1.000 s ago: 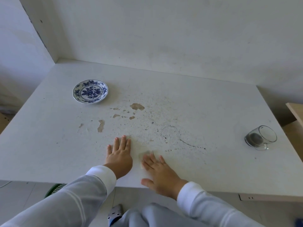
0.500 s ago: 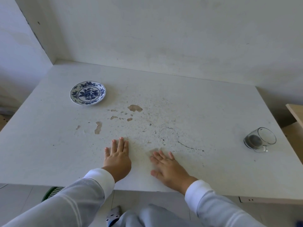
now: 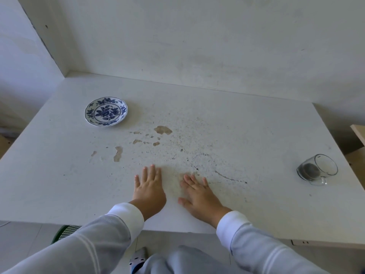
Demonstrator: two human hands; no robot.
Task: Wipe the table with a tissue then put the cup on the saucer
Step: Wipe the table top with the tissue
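Observation:
A blue-and-white flowered saucer sits at the table's far left. A clear glass cup with a dark residue lies on its side near the right edge. Both of my hands are flat on the white table near its front edge. My left hand rests palm down with nothing in it. My right hand presses down on a tissue, which is almost wholly hidden; only a tan-stained bit shows by the fingertips. Brown stains and dark specks spread beyond my hands.
White walls close the table at the back and the left. A wooden piece of furniture stands past the right edge. A green basket sits on the floor under the front edge, beside my knees.
My right hand slid to the right across the table, then back left and a little forward. My left hand stayed in place. Saucer and cup have not moved.

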